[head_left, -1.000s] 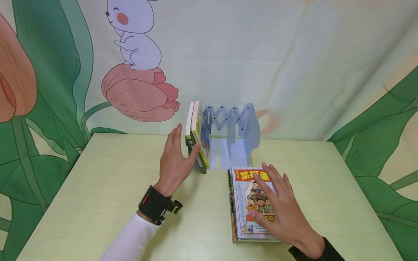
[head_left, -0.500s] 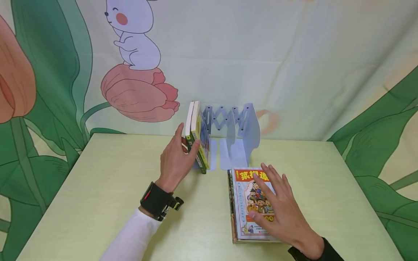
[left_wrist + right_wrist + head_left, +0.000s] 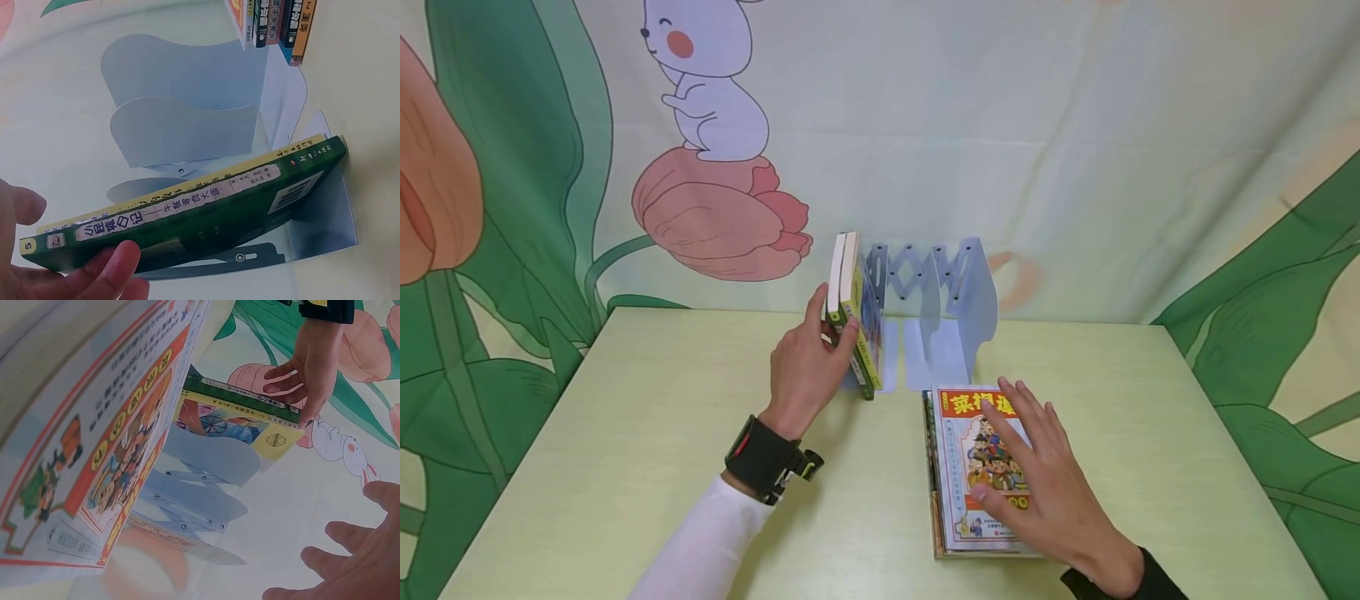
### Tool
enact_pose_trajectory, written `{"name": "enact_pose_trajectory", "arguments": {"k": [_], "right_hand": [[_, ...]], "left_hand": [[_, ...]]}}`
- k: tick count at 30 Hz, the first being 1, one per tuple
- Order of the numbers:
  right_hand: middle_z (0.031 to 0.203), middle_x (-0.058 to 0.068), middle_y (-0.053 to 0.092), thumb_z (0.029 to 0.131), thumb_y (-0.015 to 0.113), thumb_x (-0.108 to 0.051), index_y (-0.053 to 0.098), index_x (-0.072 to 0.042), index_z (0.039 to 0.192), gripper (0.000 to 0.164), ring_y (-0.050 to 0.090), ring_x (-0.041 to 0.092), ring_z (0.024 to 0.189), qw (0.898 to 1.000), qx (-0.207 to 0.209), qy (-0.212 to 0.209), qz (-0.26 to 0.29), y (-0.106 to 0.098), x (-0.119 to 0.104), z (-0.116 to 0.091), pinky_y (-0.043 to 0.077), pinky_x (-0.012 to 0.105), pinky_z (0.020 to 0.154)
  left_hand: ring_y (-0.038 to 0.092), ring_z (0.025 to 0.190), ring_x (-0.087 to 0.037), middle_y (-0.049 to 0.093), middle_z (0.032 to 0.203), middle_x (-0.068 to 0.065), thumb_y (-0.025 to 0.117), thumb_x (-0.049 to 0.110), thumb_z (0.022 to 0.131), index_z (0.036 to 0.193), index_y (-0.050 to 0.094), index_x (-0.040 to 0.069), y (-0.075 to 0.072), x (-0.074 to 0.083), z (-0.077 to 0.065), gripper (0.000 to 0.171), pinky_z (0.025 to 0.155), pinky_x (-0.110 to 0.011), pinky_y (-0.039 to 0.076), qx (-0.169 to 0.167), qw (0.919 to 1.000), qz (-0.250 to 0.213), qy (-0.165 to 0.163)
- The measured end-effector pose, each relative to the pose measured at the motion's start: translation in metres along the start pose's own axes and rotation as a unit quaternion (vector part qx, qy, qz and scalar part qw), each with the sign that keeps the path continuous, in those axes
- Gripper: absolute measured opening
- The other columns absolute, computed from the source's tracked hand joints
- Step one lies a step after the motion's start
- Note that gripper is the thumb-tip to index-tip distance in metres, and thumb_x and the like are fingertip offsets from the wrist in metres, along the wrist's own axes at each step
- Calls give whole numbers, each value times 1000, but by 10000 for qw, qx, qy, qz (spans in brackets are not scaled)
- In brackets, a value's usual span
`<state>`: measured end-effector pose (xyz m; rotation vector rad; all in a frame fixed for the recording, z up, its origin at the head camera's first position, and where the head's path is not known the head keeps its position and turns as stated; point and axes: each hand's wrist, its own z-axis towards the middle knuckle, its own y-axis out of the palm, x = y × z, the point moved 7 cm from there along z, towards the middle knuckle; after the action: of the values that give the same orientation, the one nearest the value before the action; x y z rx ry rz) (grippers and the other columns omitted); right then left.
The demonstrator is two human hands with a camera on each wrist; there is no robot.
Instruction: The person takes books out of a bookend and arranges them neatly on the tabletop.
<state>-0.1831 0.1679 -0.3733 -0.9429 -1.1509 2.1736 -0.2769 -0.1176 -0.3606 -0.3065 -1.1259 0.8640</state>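
My left hand (image 3: 805, 367) grips two upright books at the left end of the bookend rack. Its thumb is at the yellow book (image 3: 867, 350); the other fingers reach the green book (image 3: 250, 206) from the left. Both books lean slightly, spines facing me, next to a pale blue divider of the metal rack (image 3: 981, 308). Over a stack of flat books my right hand (image 3: 1048, 483) is held with fingers spread, gripping nothing. The top book (image 3: 962, 467) of that stack has a red and yellow title; the hand covers its right part. Whether the palm touches it I cannot tell.
The pale table (image 3: 625, 467) runs back to a printed curtain (image 3: 1075, 167) close behind the rack. Other dividers and a crisscross hinge (image 3: 910, 271) stand to the right of the upright books. The stack sits in front of the rack's right end.
My left hand has moved slightly right and its fingers, straight beside the books a second ago, have bent in around them. The books and the right hand stay nearly still.
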Motion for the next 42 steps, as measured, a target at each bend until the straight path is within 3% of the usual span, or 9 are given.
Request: {"name": "enact_pose_trajectory", "arguments": {"k": [8, 16, 23, 42], "right_hand": [[165, 2, 18, 84, 69, -41, 31, -26, 155, 82, 12, 29, 153, 10000, -33, 37, 32, 0, 0, -1, 7, 56, 121], [165, 3, 19, 85, 69, -40, 31, -26, 155, 81, 13, 28, 153, 10000, -78, 57, 24, 3, 2, -1, 5, 51, 123], [165, 0, 20, 85, 69, -41, 31, -28, 155, 81, 16, 32, 152, 9999, -80, 84, 14, 5, 3, -2, 7, 54, 122], [165, -1, 20, 86, 68, -39, 31, -29, 155, 79, 18, 33, 152, 9999, -130, 103, 49, 6, 2, -2, 7, 54, 122]], "left_hand": [[64, 61, -17, 71, 79, -5, 54, 43, 97, 148, 40, 13, 6, -1, 2, 60, 48, -29, 38, -90, 9998, 143, -48], [55, 49, -16, 71, 78, -10, 51, 39, 100, 154, 28, 16, 13, -4, 2, 63, 43, -30, 33, -268, 9996, 55, -78], [58, 52, -17, 73, 90, -17, 48, 33, 102, 155, 23, 15, 16, -4, 2, 61, 41, -29, 34, -356, 9992, -199, -29], [67, 60, -21, 74, 96, -18, 46, 26, 103, 151, 29, 13, 17, -5, 2, 53, 40, -28, 37, -331, 9989, -325, -97]]}}
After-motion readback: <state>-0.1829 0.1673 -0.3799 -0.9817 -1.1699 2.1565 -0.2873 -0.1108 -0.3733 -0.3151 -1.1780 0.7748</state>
